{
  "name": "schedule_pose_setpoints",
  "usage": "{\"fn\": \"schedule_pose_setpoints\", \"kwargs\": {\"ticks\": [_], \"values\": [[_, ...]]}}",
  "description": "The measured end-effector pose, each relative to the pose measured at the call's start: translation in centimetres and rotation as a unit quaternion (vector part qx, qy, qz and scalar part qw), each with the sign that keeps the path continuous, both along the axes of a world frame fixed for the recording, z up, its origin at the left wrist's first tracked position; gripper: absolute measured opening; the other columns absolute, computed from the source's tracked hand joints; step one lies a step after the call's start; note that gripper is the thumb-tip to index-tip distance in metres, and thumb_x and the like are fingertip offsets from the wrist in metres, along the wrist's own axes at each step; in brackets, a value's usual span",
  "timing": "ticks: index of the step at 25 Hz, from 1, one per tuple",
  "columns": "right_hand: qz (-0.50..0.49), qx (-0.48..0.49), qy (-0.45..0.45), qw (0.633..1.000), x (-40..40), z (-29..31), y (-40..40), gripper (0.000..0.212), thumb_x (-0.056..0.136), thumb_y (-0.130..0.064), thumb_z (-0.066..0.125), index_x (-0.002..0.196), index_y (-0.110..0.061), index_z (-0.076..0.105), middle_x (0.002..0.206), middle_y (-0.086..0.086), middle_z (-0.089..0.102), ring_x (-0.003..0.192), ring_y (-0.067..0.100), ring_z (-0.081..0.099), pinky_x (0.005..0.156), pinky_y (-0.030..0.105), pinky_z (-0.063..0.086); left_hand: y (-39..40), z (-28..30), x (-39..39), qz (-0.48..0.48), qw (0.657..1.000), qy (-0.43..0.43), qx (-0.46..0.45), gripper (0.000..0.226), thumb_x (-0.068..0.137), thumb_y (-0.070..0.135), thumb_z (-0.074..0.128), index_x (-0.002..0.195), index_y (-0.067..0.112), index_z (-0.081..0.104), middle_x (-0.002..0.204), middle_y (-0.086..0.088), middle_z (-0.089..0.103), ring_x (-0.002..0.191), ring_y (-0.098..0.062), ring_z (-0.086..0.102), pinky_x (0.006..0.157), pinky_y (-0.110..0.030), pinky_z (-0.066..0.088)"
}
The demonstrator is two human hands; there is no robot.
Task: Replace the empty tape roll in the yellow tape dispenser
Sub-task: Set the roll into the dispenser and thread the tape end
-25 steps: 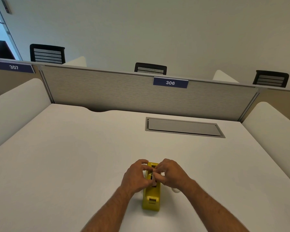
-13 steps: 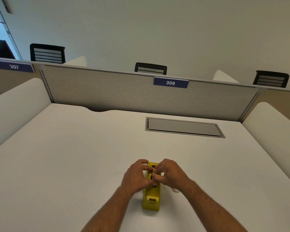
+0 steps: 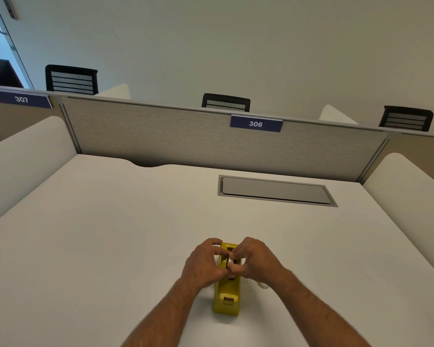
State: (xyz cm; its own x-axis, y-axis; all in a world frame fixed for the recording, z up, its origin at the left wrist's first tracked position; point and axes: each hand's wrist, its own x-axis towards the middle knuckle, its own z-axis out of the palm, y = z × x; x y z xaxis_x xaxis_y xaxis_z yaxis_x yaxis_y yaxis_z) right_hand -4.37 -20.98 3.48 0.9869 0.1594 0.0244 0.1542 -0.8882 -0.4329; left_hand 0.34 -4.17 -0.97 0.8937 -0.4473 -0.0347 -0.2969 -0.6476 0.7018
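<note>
The yellow tape dispenser (image 3: 226, 294) stands on the white desk (image 3: 110, 246), its cutter end pointing toward me. My left hand (image 3: 204, 262) presses against the dispenser's left side, fingers curled over the top. My right hand (image 3: 254, 259) comes in from the right, thumb and fingers pinched on a pale tape roll (image 3: 230, 259) sitting in the dispenser's slot. The fingers hide most of the roll. A small white object (image 3: 263, 285), partly hidden under my right wrist, lies on the desk to the right of the dispenser.
A grey cable hatch (image 3: 276, 190) is set into the desk at the back right. A fabric partition (image 3: 161, 136) with a "306" label (image 3: 256, 124) closes the far edge. White side dividers (image 3: 23, 156) flank the desk. Black chair backs (image 3: 226, 102) show beyond.
Both hands stay on the dispenser; the fingers have shifted only slightly around the roll. The dispenser has not moved.
</note>
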Motion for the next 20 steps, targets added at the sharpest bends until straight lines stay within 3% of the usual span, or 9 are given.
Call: {"fn": "schedule_pose_setpoints", "kwargs": {"ticks": [20], "values": [[-0.009,0.017,0.008,1.000,0.25,-0.27,-0.17,0.019,0.088,-0.036,0.065,0.090,-0.026,0.081,0.086,-0.001,0.077,0.087,0.011,0.060,0.076,0.036,0.054,0.16,0.71,-0.07,-0.004,1.000,0.011,-0.001,0.060,0.055,0.059,0.082,0.109,0.036,0.071,0.139,0.016,0.049,0.122,-0.009,0.049,0.096,-0.034,0.049]]}}
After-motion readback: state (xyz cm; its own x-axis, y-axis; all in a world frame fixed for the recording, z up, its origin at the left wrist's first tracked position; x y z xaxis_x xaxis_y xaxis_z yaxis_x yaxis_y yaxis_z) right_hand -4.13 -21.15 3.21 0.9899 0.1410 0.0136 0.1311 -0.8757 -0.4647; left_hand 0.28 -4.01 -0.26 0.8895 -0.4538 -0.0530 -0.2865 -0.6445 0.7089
